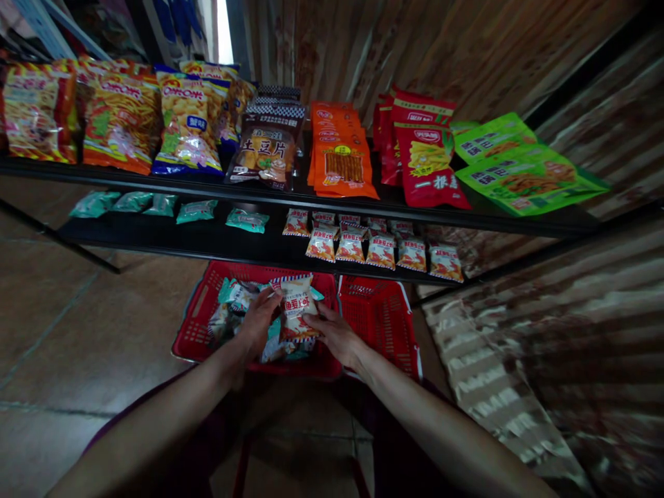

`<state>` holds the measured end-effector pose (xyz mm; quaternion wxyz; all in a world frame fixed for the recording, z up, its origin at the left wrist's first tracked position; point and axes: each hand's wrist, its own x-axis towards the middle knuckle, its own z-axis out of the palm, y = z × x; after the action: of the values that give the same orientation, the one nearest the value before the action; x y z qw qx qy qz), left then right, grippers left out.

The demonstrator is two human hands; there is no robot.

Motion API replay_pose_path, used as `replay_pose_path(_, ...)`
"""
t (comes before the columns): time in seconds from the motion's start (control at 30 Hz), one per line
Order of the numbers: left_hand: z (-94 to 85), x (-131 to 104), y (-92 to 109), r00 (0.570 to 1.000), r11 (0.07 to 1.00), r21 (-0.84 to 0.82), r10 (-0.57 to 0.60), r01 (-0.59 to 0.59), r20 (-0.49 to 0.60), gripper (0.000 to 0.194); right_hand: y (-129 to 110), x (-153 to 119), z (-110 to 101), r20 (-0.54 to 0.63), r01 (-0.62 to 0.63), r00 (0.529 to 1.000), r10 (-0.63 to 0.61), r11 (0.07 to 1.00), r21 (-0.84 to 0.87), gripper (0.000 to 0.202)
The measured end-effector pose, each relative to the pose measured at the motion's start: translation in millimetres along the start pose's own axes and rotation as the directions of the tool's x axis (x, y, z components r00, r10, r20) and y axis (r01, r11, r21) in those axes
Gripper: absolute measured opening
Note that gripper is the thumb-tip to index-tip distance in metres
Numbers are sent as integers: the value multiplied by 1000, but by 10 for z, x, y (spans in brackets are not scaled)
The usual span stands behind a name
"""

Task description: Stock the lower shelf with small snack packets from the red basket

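Between my two hands is a small white and orange snack packet [298,308] with a striped edge, held above a red plastic basket [191,332]. My left hand [261,315] grips its left side, with the thumb near the top corner. On its right side, the fingers of my right hand [335,332] are closed on the packet's edge. Inside the basket lie several teal and white snack packets [236,294], partly covered by my hands. Similar white and orange packets [381,249] stand in rows on the lower shelf.
A second red basket [376,318] sits to the right. Teal packets [194,211] lie along the lower black shelf [155,238]. Bigger snack bags, such as orange ones [342,152] and green ones [529,173], fill the upper shelf. A dark shelf leg [57,235] slants at left; corrugated sheeting [519,387] stands at right.
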<state>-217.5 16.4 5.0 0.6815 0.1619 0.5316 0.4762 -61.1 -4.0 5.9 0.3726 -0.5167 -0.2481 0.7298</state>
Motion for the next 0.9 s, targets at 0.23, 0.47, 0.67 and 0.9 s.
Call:
replay_pose_path(0.23, -31, 110, 96, 998, 998, -27, -49, 48, -47, 17, 47, 19, -45, 87, 25, 996, -19, 998, -65, 55)
replay_pose_path(0.47, -16, 151, 124, 996, 997, -68, -46, 41, -82, 12, 31, -13, -48, 86, -20, 996, 25, 998, -56, 64)
replay_pose_path(0.67, 61, 157, 139, 999, 997, -78, 29, -30, -14, 7, 29, -53, -61, 96, -23, 995, 26, 999, -32, 62)
replay_pose_path(0.9, 168, 53, 273, 999, 998, -38, 51, -51, 7, 16, -59, -165, -111, 121, 25, 992, -20, 999, -34, 60)
